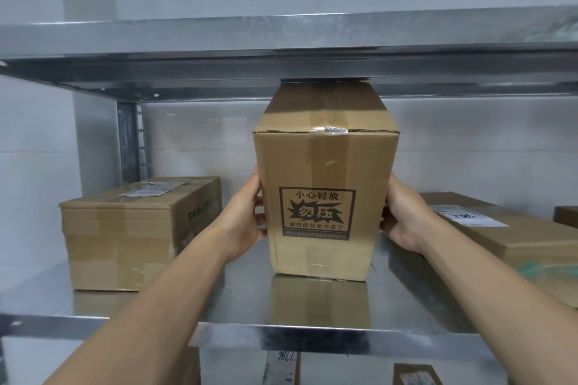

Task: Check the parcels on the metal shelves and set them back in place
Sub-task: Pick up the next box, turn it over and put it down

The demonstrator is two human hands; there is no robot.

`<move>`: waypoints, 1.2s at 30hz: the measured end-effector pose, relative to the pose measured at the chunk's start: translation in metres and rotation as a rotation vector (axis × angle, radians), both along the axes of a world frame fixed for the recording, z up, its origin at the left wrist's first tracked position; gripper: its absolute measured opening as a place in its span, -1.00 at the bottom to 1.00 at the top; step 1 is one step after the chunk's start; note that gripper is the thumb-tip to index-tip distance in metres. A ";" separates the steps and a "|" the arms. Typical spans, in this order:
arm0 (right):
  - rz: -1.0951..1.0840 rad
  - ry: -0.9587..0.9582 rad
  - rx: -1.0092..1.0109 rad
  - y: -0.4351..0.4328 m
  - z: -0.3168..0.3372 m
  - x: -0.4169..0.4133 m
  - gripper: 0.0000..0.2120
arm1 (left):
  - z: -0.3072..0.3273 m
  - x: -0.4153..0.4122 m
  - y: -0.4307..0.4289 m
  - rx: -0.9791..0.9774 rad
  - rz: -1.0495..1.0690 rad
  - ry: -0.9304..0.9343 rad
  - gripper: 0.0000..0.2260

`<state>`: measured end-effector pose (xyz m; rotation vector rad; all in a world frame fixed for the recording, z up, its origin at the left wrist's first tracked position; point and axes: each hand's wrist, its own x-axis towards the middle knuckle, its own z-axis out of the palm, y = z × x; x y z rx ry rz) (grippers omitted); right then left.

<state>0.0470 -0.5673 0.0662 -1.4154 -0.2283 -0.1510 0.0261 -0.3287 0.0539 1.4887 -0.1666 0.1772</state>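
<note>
A tall brown cardboard parcel (325, 166) with a black printed handling mark on its front stands upright on the metal shelf (237, 300), at the middle. Clear tape runs down its front and over its top. My left hand (242, 219) grips the parcel's left side, thumb on the front edge. My right hand (402, 216) grips its right side in the same way. The parcel's top reaches almost to the shelf above (281, 40).
A wide cardboard box (131, 234) with a white label sits on the shelf to the left. A flat labelled box (500, 237) lies to the right, another box (566, 217) behind it. Below the shelf's front edge (312, 341), more labelled parcels (283, 367) show.
</note>
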 end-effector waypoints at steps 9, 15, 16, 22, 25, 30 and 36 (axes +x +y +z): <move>-0.020 0.041 -0.039 0.002 0.001 0.011 -0.49 | 0.016 0.010 -0.011 0.023 0.047 0.043 -0.34; 0.026 0.095 0.032 0.000 -0.006 0.021 -0.56 | 0.046 0.006 -0.022 0.158 0.110 0.000 -0.41; 0.054 0.092 0.063 0.000 -0.009 0.022 -0.56 | 0.051 0.006 -0.024 0.187 0.116 -0.008 -0.39; 0.254 0.181 0.254 0.007 -0.038 0.021 -0.65 | 0.086 0.009 -0.034 0.439 0.151 -0.049 -0.29; 0.361 0.210 0.444 0.005 -0.061 0.019 -0.44 | 0.087 0.013 -0.032 0.553 0.179 -0.115 -0.38; 0.422 0.121 0.577 -0.008 -0.072 0.024 -0.41 | 0.072 0.014 -0.026 0.576 0.036 -0.258 -0.61; 0.431 0.086 0.597 -0.024 -0.085 0.037 -0.21 | 0.058 0.014 -0.028 0.550 -0.083 -0.285 -0.59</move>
